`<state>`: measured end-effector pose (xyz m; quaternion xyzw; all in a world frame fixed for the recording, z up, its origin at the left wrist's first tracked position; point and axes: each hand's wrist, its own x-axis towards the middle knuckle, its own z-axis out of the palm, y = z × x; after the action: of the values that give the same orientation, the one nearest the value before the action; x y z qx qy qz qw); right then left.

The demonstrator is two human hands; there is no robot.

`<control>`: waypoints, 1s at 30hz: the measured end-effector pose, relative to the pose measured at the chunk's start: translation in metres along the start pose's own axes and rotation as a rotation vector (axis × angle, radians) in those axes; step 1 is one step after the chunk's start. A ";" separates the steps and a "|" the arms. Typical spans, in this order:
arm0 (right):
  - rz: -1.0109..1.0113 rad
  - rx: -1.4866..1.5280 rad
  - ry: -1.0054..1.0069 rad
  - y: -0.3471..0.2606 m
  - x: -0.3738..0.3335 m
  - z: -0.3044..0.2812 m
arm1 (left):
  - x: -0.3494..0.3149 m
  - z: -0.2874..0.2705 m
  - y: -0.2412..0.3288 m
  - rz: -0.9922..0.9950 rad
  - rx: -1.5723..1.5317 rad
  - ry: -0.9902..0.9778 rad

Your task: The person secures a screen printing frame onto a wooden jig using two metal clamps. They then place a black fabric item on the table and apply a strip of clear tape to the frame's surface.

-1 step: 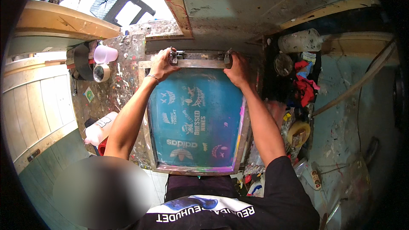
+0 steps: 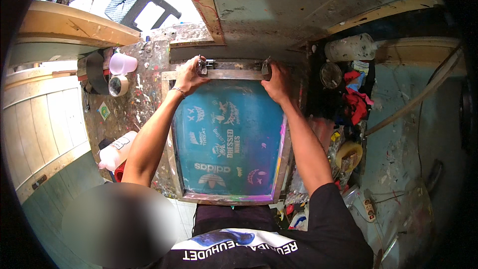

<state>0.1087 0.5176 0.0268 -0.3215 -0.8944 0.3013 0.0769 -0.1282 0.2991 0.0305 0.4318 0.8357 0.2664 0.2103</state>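
Note:
A screen-printing frame (image 2: 172,159) with blue-green mesh (image 2: 204,99) lies flat on the workbench in front of me. Pale stencil designs show across the mesh, and pink-purple ink stains its right and near edges. At the far end, two metal hinge clamps meet the frame's top bar. My left hand (image 2: 189,77) is closed around the left hinge clamp (image 2: 201,66), its thumb against the bar. Around the right hinge clamp (image 2: 267,69) my right hand (image 2: 280,83) is curled in the same way. The fingers partly hide both clamps.
On the left of the bench are a pink cup (image 2: 123,64), a tape roll (image 2: 118,86) and a pinkish bottle (image 2: 118,149). To the right lie a large stained bottle (image 2: 351,47), a round tin (image 2: 330,75), red rags (image 2: 355,107) and a yellowish tape roll (image 2: 349,155).

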 end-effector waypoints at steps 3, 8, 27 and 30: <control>0.060 0.070 0.024 0.001 -0.008 0.005 | 0.002 0.002 -0.004 0.044 -0.097 0.012; 0.059 0.101 -0.002 0.014 -0.005 0.014 | 0.003 0.003 -0.011 0.059 -0.073 0.016; 0.711 0.122 0.028 0.015 -0.185 -0.007 | 0.002 0.004 -0.006 0.030 0.083 -0.021; 0.682 0.040 0.052 0.018 -0.188 -0.002 | 0.003 0.002 -0.011 0.047 0.069 -0.036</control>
<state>0.2656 0.4133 0.0284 -0.6081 -0.7270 0.3190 0.0005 -0.1355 0.2965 0.0221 0.4631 0.8301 0.2344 0.2036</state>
